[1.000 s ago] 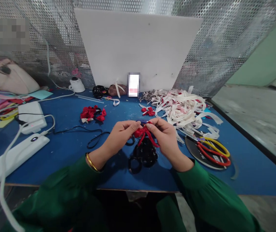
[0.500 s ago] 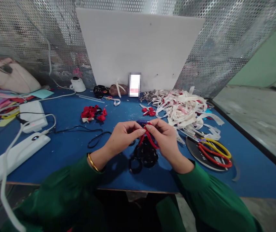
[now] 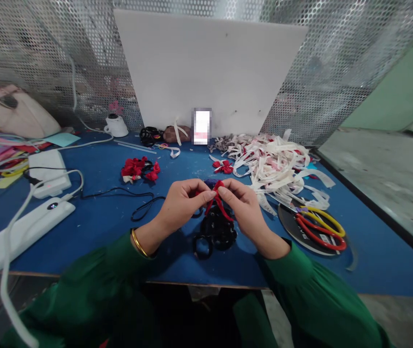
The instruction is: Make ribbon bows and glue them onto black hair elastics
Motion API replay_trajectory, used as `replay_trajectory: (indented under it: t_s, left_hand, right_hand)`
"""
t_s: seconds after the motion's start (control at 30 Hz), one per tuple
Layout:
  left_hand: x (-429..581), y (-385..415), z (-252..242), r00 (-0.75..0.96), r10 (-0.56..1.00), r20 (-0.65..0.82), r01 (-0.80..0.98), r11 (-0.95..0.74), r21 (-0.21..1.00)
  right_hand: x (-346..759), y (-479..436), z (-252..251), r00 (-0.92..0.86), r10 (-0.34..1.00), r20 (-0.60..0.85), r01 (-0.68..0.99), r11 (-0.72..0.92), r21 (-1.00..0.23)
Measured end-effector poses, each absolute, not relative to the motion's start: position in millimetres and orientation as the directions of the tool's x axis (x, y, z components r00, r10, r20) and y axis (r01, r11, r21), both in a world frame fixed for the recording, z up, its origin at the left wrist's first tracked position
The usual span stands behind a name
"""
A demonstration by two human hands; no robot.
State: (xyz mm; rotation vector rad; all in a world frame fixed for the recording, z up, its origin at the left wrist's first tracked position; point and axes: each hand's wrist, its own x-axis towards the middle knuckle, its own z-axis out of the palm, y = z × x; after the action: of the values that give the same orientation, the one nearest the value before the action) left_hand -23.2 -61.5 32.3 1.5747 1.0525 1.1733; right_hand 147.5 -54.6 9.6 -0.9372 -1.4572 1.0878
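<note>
A red ribbon (image 3: 221, 209) is pinched between my two hands near the table's middle, its loose ends hanging down. My left hand (image 3: 184, 202) grips it from the left with thumb and forefinger. From the right, my right hand (image 3: 243, 205) holds it in the same kind of pinch, the fingertips of both hands almost touching. Just below lies a pile of black hair ties (image 3: 221, 232), with one loop (image 3: 202, 247) at its front left. Something dark blue (image 3: 211, 183) shows behind the fingertips; what it is I cannot tell.
Red bows (image 3: 135, 169) lie left of centre, another (image 3: 222, 166) behind my hands. A heap of pale ribbons (image 3: 271, 159) and red- and yellow-handled scissors (image 3: 322, 231) are on the right. A white power bank (image 3: 25, 232), cables and a white cup (image 3: 116, 126) stand left.
The red ribbon's loops and ends have shifted slightly between my fingertips, and more red shows above them. Both hands stay in nearly the same place.
</note>
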Motion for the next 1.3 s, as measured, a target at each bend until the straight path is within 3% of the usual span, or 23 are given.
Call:
replay_trajectory:
  t_s: [0.63,1.03,1.3]
  left_hand:
    - [-22.7,-61.1,30.3,0.240,0.939,0.247,0.146,-0.286,0.947]
    - [-21.0,-60.0,23.9,0.227,0.961,0.155,-0.067,-0.143,0.987]
    - [-20.4,-61.7,30.8,0.276,0.936,0.217,0.074,-0.246,0.967]
  right_hand:
    - [148.3,-54.9,7.9,-0.227,0.941,0.250,-0.128,0.226,-0.966]
    - [147.7,-54.4,7.9,-0.182,0.962,0.203,-0.285,0.146,-0.947]
    - [146.9,-57.0,10.8,-0.209,0.966,0.155,-0.238,0.103,-0.966]
